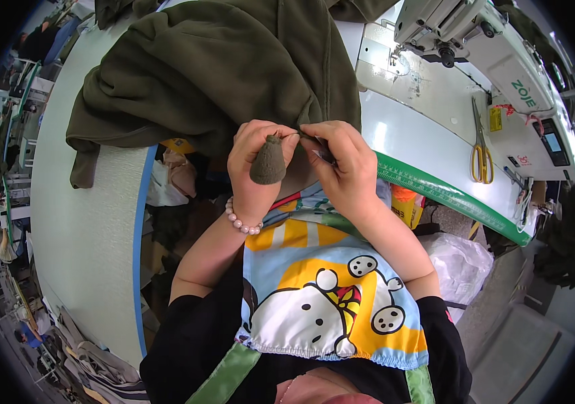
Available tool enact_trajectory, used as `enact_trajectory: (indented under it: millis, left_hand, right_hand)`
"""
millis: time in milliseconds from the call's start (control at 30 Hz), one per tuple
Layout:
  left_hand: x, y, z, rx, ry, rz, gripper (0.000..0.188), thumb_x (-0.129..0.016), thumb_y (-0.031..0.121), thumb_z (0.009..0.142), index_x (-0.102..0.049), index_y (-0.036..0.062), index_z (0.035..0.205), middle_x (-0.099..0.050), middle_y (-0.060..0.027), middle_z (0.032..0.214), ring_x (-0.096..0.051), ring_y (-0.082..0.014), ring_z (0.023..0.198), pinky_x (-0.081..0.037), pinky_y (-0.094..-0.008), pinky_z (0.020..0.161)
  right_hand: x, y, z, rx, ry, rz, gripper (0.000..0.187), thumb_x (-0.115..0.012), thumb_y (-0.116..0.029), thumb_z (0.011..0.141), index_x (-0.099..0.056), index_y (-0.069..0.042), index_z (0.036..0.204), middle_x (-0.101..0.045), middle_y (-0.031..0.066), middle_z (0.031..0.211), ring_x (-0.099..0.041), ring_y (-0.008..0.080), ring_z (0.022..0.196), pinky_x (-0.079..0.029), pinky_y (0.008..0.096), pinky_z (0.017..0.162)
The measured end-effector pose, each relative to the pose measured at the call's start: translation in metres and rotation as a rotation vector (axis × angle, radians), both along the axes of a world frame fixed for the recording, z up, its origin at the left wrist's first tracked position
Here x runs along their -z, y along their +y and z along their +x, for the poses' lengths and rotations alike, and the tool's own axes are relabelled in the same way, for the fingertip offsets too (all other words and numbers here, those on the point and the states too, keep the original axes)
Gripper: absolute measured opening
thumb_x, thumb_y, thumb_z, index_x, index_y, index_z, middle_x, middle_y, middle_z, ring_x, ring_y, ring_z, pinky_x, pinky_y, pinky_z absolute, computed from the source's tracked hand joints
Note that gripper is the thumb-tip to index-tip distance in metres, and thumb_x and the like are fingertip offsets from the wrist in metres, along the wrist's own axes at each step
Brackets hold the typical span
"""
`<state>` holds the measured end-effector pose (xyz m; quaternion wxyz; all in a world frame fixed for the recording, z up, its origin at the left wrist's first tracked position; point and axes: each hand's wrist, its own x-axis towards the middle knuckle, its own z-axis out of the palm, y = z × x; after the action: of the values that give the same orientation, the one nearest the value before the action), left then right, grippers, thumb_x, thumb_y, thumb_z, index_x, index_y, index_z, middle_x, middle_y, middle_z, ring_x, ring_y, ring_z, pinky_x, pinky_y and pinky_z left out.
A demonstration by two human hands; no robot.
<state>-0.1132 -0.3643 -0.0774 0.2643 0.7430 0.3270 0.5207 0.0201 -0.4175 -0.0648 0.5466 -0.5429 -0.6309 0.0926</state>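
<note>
A dark olive fleece garment (213, 74) lies spread over the table edge in front of me. My left hand (250, 148) is closed in a pinch on its near edge, and a ribbed flap of the same olive fabric (269, 163) hangs over the fingers. Close beside it, my right hand (348, 158) also pinches the garment's edge, fingertips almost touching the left ones. Something small and dark shows under the right fingers; I cannot make out what it is.
A white sewing machine (502, 74) stands at the right. Yellow-handled scissors (481, 158) lie near it. A green measuring strip (449, 195) runs along the table's front edge. The white table (92, 236) extends left with a blue edge. A clear plastic bag (459, 262) sits below right.
</note>
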Motion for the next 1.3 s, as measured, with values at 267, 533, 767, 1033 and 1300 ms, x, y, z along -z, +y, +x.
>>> enact_trajectory:
  millis: [267,533,767,1033,1300]
  left_hand:
    - [-0.011,-0.010,0.003,0.191,-0.149,-0.351,0.006,-0.065,0.006,0.082,-0.062,0.0014,0.083,-0.060,-0.0024,0.077,-0.054,-0.0111,0.073,-0.042,-0.0219,0.063]
    - [-0.012,-0.009,0.014,0.393,-0.391,-0.793,0.010,-0.064,0.010,0.085,-0.064,0.0010,0.088,-0.059,0.0037,0.079,-0.051,-0.0035,0.075,-0.041,-0.0196,0.067]
    - [-0.016,-0.007,0.025,0.334,-0.381,-0.809,0.011,-0.065,0.012,0.085,-0.065,0.0008,0.089,-0.061,0.0023,0.081,-0.052,-0.0047,0.077,-0.042,-0.0203,0.071]
    - [-0.021,-0.007,0.027,0.343,-0.361,-0.757,0.013,-0.065,0.011,0.085,-0.065,-0.0003,0.090,-0.063,-0.0001,0.084,-0.055,-0.0059,0.078,-0.044,-0.0220,0.073]
    - [-0.020,-0.006,0.025,0.366,-0.372,-0.798,0.012,-0.063,0.011,0.086,-0.065,-0.0009,0.090,-0.064,-0.0012,0.083,-0.057,-0.0067,0.078,-0.045,-0.0218,0.074]
  right_hand:
    - [0.000,-0.007,0.004,0.048,-0.010,0.014,0.010,-0.064,-0.002,0.079,-0.058,-0.002,0.087,-0.057,0.0046,0.070,-0.053,0.0140,0.057,-0.041,0.0223,0.051]
    - [-0.005,-0.012,0.019,-0.154,0.990,-0.454,0.011,-0.060,-0.009,0.085,-0.057,0.002,0.087,-0.053,-0.0020,0.072,-0.048,0.0024,0.070,-0.039,0.0184,0.057]
    - [-0.014,-0.014,0.026,0.206,0.329,-0.106,0.022,-0.053,-0.023,0.092,-0.057,-0.002,0.094,-0.054,-0.0003,0.072,-0.043,0.0025,0.060,-0.032,0.0161,0.052]
    - [-0.019,-0.034,0.022,-0.230,0.549,-0.491,0.037,-0.036,-0.035,0.098,-0.052,-0.002,0.106,-0.055,0.0016,0.073,-0.041,0.0030,0.059,-0.031,0.0163,0.052]
    - [-0.024,-0.032,0.028,-0.269,0.724,-0.603,0.028,-0.038,-0.027,0.098,-0.052,-0.004,0.105,-0.054,0.0002,0.066,-0.037,0.0027,0.051,-0.030,0.0171,0.046]
